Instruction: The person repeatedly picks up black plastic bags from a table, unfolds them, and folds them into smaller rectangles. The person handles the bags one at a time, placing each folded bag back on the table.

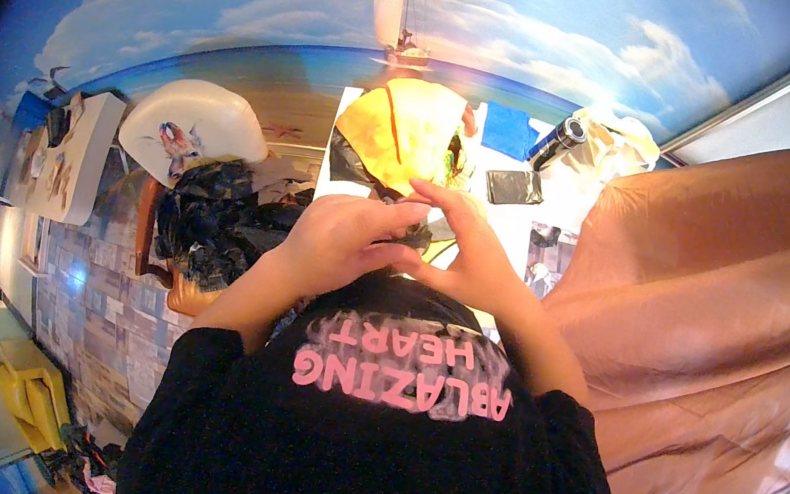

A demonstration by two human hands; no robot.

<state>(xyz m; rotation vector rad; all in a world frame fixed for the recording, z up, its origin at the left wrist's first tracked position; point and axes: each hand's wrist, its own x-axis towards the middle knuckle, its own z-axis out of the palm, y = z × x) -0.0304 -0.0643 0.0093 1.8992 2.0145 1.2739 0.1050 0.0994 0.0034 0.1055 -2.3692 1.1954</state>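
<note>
My left hand (343, 236) and my right hand (467, 246) meet in front of my body, over the near part of a white table (472, 159). Their fingertips and thumbs come together; whether something small is pinched between them is not clear. A dark, crumpled piece (418, 235) shows in the gap between the hands, partly covered by the fingers. Just beyond the fingertips lies a yellow cloth item (399, 134) with a dark red line across it. Black material (348, 157) sticks out from under its left side.
Right on the table are a folded blue cloth (508, 130), a dark cylindrical container (559, 143), a black packet (514, 188) and a pale plastic bag (621, 150). A chair (196, 124) heaped with black plastic (205, 220) stands left; a brown drape (710, 269) hangs right.
</note>
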